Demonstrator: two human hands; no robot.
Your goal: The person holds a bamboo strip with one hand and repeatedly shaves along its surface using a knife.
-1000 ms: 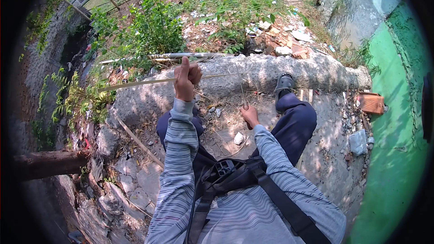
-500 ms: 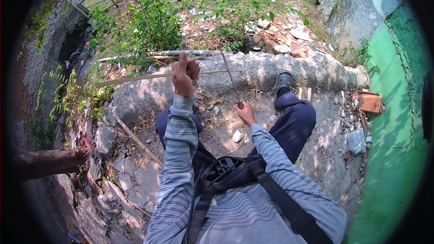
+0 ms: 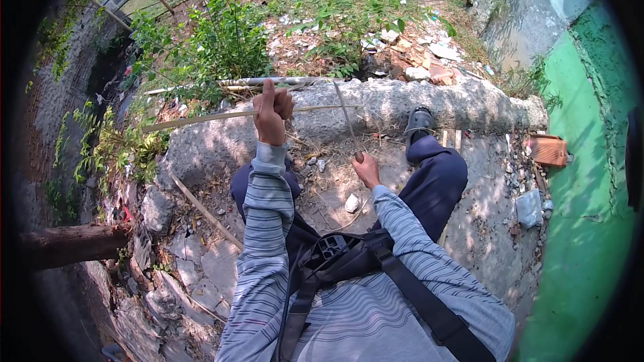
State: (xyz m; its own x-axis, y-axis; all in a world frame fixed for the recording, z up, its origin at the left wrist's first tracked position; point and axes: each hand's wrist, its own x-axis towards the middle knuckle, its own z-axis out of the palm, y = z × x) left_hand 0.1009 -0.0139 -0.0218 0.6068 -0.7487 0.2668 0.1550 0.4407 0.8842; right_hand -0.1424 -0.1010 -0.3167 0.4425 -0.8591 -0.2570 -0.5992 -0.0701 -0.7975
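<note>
I sit on broken concrete with my legs stretched toward a low concrete kerb [image 3: 469, 104]. My left hand [image 3: 272, 112] is raised and shut on a long pale bamboo strip [image 3: 201, 118] that runs level from the far left to past the hand. My right hand [image 3: 366, 169] is lower, between my knees, shut on the handle of a long thin knife [image 3: 345, 119] whose blade points up toward the strip's right end. Whether blade and strip touch is unclear.
Green shrubs [image 3: 215, 33] and rubble lie beyond the kerb. A green painted wall [image 3: 583, 181] rises on the right, with a red brick [image 3: 547, 149] at its foot. A log [image 3: 70, 245] lies at the left. More thin strips [image 3: 201, 208] lie on the cracked slabs.
My right hand has lifted the knife so its blade now stands upright near the strip's end. My left hand keeps the strip raised, shifted slightly.
</note>
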